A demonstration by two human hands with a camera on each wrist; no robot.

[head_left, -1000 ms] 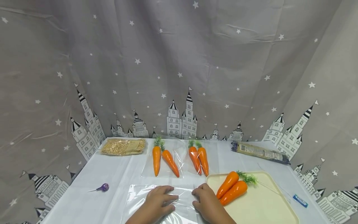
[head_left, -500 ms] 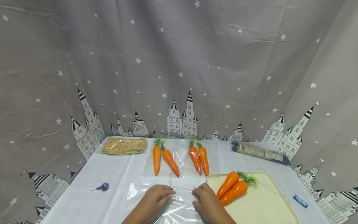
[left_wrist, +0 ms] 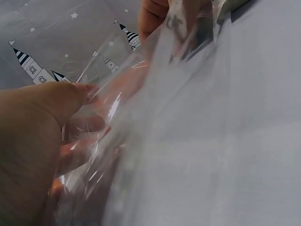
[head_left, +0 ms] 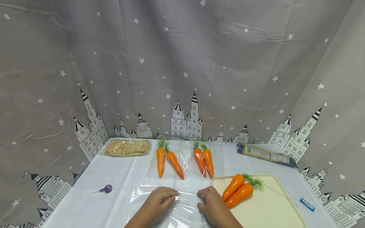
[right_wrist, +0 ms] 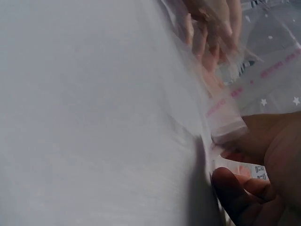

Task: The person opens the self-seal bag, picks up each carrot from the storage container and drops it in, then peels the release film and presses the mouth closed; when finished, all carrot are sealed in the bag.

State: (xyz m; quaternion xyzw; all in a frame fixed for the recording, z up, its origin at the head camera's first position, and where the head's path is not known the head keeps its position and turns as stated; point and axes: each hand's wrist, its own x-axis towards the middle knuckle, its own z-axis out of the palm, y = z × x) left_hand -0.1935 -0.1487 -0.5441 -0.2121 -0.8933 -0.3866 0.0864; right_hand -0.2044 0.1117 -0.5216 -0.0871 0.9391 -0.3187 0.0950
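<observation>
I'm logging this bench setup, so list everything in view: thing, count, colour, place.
clear plastic bag: one, transparent, flat at the near edge, under both hands
bagged carrots: four, orange with green tops, in two clear bags mid-table
loose carrots: two, orange, on the tray
tray: one, cream, near right
grain packet: one, yellowish, far left
long packet: one, dark with beige label, far right
lollipop: one, purple, left
small wrapper: one, blue, right edge
tablecloth: one, white
backdrop: one, grey, stars and castles
left hand: pinches the bag's top edge
right hand: pinches the same edge
</observation>
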